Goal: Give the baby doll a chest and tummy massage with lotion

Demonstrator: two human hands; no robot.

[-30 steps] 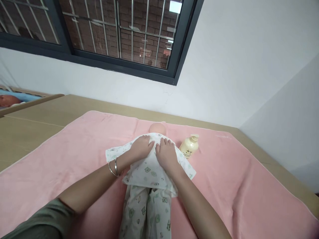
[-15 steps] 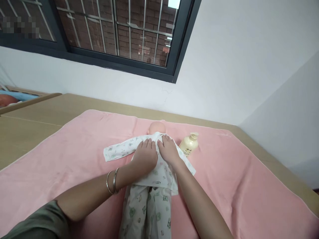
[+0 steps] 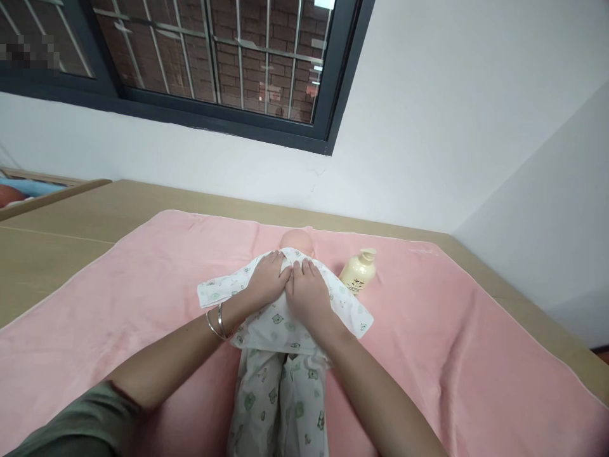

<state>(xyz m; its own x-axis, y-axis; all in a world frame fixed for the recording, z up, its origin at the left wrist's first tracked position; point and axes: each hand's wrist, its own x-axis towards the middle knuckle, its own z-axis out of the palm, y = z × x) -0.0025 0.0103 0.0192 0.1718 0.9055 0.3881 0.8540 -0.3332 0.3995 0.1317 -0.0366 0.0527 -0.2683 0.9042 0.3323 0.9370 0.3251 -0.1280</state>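
Observation:
A baby doll lies on its back, its rounded head (image 3: 297, 241) showing above a white printed shirt (image 3: 278, 320). Both sleeves are spread out to the sides, and matching trousers (image 3: 259, 393) cover the legs. My left hand (image 3: 267, 277) rests flat on the upper chest of the shirt, fingers stretched toward the collar. Beside it, my right hand (image 3: 309, 292) also lies flat on the chest, the two thumbs close together. Neither hand grips anything. The shirt front beneath the palms is hidden.
A pale yellow pump bottle (image 3: 358, 271) stands by the doll's sleeve on the right. Under everything is a pink blanket (image 3: 404, 355) over a wooden surface (image 3: 137, 197). A white wall (image 3: 404, 127) and a barred window (image 3: 228, 57) rise behind.
My left hand has moved left and up toward the doll's shoulder. The right hand has shifted left to mid-chest, uncovering more of the right sleeve. The view has shifted slightly.

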